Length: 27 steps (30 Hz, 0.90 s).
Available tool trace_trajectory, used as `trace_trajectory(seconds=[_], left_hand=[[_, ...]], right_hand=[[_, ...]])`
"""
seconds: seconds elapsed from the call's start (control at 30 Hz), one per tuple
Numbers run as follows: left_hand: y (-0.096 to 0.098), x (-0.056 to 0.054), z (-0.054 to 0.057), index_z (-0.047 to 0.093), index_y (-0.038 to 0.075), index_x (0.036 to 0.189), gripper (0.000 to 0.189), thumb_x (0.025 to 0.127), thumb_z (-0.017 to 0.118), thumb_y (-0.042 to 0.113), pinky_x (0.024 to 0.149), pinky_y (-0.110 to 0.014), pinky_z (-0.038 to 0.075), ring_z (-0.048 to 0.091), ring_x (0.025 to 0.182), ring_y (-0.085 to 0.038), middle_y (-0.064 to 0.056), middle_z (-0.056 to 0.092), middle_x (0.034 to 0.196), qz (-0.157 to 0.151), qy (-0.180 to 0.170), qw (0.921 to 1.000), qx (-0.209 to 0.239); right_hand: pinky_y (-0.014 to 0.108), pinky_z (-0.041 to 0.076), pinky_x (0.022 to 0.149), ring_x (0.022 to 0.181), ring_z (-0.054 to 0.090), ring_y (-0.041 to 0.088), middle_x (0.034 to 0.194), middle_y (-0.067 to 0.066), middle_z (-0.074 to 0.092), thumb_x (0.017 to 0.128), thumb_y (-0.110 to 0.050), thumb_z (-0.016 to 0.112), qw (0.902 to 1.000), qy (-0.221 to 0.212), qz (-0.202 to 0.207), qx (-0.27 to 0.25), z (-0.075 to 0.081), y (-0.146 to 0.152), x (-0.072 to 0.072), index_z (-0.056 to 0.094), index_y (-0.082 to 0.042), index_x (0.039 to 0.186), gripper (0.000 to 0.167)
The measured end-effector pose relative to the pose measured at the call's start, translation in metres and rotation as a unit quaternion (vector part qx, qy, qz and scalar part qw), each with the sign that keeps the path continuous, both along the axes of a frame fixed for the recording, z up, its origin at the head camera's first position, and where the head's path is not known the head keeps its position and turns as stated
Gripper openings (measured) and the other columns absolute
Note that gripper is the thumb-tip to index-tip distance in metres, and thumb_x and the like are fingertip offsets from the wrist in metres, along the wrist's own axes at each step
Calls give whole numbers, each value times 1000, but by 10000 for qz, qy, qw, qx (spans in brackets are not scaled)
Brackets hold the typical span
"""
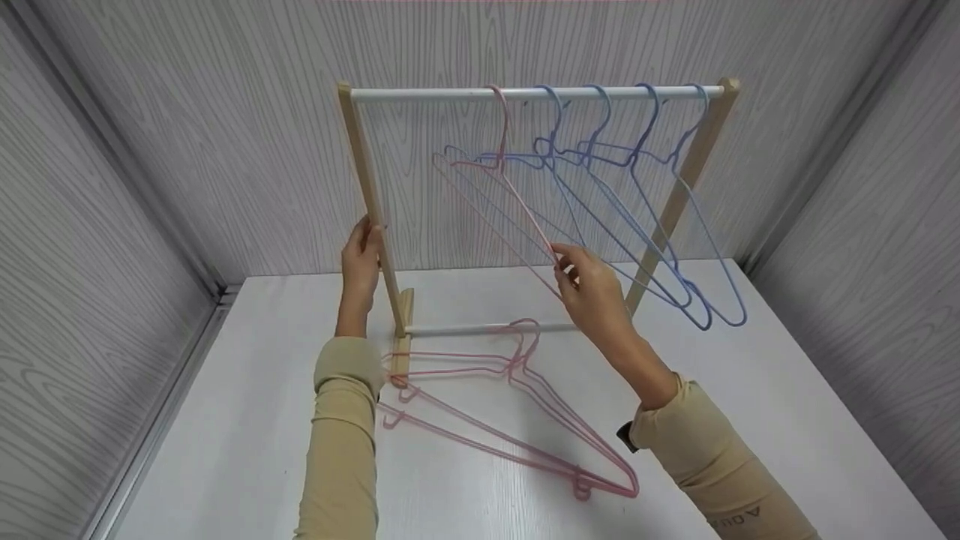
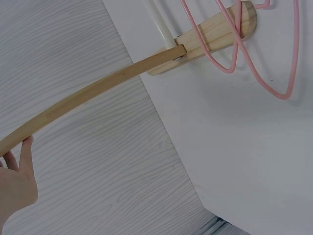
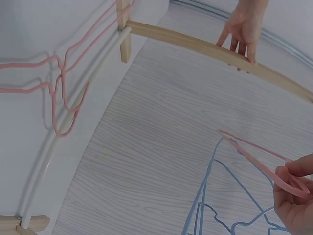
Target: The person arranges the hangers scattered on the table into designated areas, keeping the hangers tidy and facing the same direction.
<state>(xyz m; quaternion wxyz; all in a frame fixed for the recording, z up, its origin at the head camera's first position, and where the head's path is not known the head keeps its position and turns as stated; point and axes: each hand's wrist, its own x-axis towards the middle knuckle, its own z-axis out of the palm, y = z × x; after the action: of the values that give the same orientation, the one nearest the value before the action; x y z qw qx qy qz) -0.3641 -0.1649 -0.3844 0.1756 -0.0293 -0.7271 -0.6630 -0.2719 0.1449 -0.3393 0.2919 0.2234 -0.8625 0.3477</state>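
Observation:
My left hand [image 1: 361, 262] grips the left wooden post [image 1: 366, 169] of a garment rack about halfway up; in the right wrist view its thumb and fingers lie on either side of the wood. A pink clothes hanger [image 1: 523, 201] hangs by its hook from the white top rod [image 1: 427, 94]. With thumb and fingers, my right hand [image 1: 598, 292] pinches this hanger near its front lower corner, plain also in the right wrist view. To its right on the rod hang several blue hangers [image 1: 651, 204], spaced apart.
Two more pink hangers [image 1: 574, 411] lie overlapping on the white table [image 1: 720, 450], partly over the rack's left foot [image 1: 402, 364]. A lower white rod [image 1: 457, 330] joins the posts. Wood-grain panels [image 1: 247, 150] enclose the back and sides.

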Motion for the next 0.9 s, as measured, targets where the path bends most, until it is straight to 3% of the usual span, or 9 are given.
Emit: trace_trajectory(seconds=[0.3,0.6,0.9], left_hand=[[1,0,3,24,6,145,54,100,39,30,97,-44,36,35,126,-27,-14,32,143,-171,85,9998,115],[1,-3,2,25,5,145,55,99,39,32,96,-41,38,37,125,-26,-14,34,142,-64,3,9999,80],[0,0,1,26,7,145,55,99,39,33,97,-43,36,37,125,-26,-13,36,141,-104,-27,9999,132]], right_hand=[[32,50,66,79,58,21,93,13,60,87,6,59,9997,-48,93,-203,-1,4,2,58,3,115,28],[31,50,72,83,58,21,95,14,58,86,5,59,9997,-95,137,-194,-5,8,10,57,4,115,29],[29,51,64,75,59,20,93,13,58,84,8,61,9999,-28,69,94,-12,9,18,56,2,116,33]])
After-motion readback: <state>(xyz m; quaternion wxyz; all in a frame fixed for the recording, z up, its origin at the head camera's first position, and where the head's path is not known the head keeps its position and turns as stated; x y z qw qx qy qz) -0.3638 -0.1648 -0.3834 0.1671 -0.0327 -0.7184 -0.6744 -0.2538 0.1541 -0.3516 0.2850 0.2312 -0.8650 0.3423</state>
